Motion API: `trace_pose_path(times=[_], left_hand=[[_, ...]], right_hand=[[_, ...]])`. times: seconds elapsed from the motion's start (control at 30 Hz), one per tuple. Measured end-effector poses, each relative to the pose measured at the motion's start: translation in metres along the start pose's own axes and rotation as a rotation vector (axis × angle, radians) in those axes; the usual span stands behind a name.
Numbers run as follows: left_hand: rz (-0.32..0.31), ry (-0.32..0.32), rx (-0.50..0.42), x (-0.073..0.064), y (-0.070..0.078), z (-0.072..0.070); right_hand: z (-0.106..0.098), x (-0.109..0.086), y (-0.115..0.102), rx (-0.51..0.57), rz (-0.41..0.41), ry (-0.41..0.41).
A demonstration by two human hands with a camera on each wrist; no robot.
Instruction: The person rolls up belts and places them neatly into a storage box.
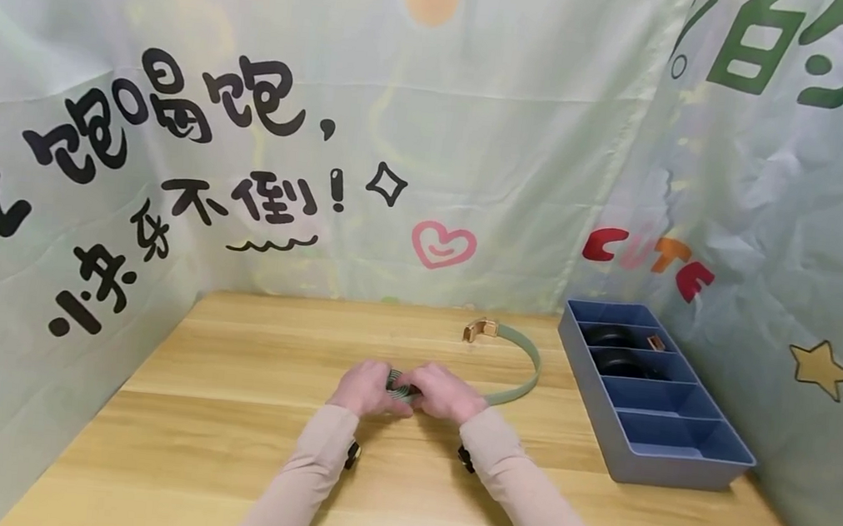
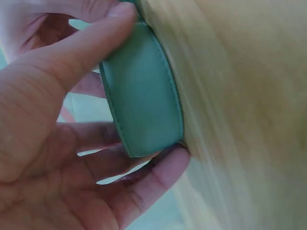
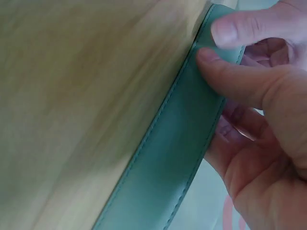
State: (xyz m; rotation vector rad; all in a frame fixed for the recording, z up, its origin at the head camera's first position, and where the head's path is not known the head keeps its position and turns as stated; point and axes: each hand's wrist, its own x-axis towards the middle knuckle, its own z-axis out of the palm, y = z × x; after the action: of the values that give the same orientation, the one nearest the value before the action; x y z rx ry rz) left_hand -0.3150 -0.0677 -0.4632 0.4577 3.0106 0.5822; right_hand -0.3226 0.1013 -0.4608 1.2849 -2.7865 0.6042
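Note:
A green belt (image 1: 532, 373) with stitched edges lies partly coiled on the wooden table. Its gold buckle (image 1: 481, 329) rests at the free end, beyond the hands. My left hand (image 1: 367, 389) holds the coiled part, thumb on the outer face of the strap (image 2: 144, 91) and fingers behind it. Close beside it, my right hand (image 1: 446, 392) pinches the strap (image 3: 168, 134) between thumb and fingers where it runs off toward the buckle. Both thumbs sit near each other on the belt in the right wrist view. The middle of the coil is partly hidden by the fingers.
At the right of the table (image 1: 226, 430) stands a blue-grey divided box (image 1: 682, 472). Two of its compartments hold rolled black belts (image 1: 619, 362), one with a small gold-brown piece showing. Printed cloth (image 1: 520, 163) hangs behind the table and along its sides.

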Motion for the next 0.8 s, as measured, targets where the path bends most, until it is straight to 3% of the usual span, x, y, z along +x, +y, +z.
trace_pose_path(times=[0.2, 0.5, 0.67, 0.8], left_hand=[[-0.048, 0.068, -0.013, -0.0034, 0.0053, 0.0053], [0.043, -0.015, -0.03, -0.0069, -0.0005, -0.0018], [-0.003, 0.048, -0.008, -0.0054, 0.0036, 0.002], [0.038, 0.072, 0.01, -0.0033, 0.0021, 0.0039]], right_hand=[[0.0043, 0.0001, 0.0021, 0.002, 0.014, 0.019], [0.0035, -0.0026, 0.0001, 0.056, 0.024, -0.022], [0.0035, -0.0032, 0.001, 0.049, 0.023, 0.007], [0.0026, -0.0044, 0.001, 0.041, 0.025, -0.001]])
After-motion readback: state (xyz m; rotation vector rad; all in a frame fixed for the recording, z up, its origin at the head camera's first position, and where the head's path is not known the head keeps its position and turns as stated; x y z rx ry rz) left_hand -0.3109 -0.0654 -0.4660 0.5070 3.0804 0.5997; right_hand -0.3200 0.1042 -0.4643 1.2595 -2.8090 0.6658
